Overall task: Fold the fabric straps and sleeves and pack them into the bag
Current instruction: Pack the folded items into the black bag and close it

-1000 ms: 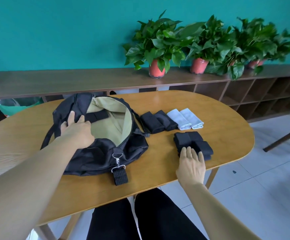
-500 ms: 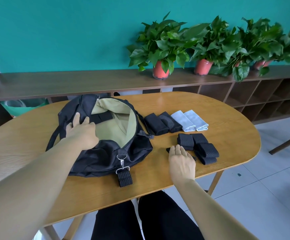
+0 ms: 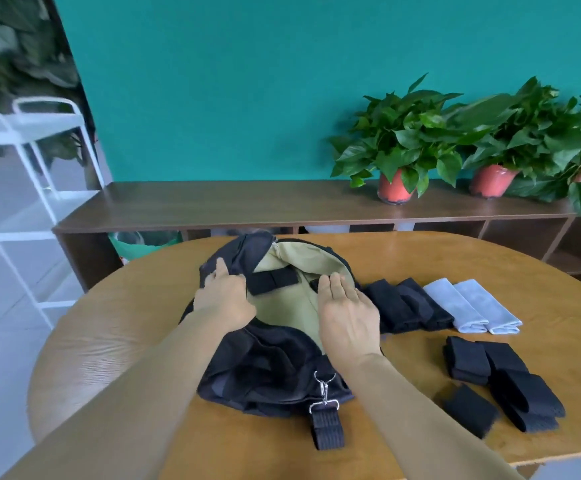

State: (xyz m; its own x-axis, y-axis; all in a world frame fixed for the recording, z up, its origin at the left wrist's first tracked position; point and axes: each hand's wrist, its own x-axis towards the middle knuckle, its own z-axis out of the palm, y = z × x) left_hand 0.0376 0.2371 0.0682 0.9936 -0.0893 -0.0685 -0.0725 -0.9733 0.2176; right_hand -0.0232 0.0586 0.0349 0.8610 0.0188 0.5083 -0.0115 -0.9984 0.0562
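From the head view, both your forearms reach forward over the table (image 3: 126, 323) and meet at the bag (image 3: 268, 372), which lies on its side in the middle of the table with its mouth open and its olive lining (image 3: 289, 306) showing.

Your left grip (image 3: 225, 299) sits on the left edge of the mouth, back of the hand up. Two fingers lie stretched over the black outer fabric, and the thumb side hooks at the rim, so the grip pinches the bag's edge.

Your right grip (image 3: 347, 313) hovers palm down over the right side of the opening. Its fingers (image 3: 337, 284) are straight and pressed together, pointing away from you, and it clasps nothing that you can see. A small black piece shows just beside the fingertips; whether the grip touches it, you cannot tell.

A folded black strap (image 3: 271, 280) already lies inside, on the lining, between your two grips.

To the right of the bag, two folded black sleeves (image 3: 406, 308) lie side by side, touching the bag, and two folded grey sleeves (image 3: 472, 308) lie just beside them. Nearer to you, a cluster of folded black straps (image 3: 503, 375) rests by the table's right edge, with one single strap (image 3: 470, 412) just beside it.

A metal clip (image 3: 323, 389) hangs from the bag's near side, joined to a short webbing tab (image 3: 327, 429) lying flat on the table.
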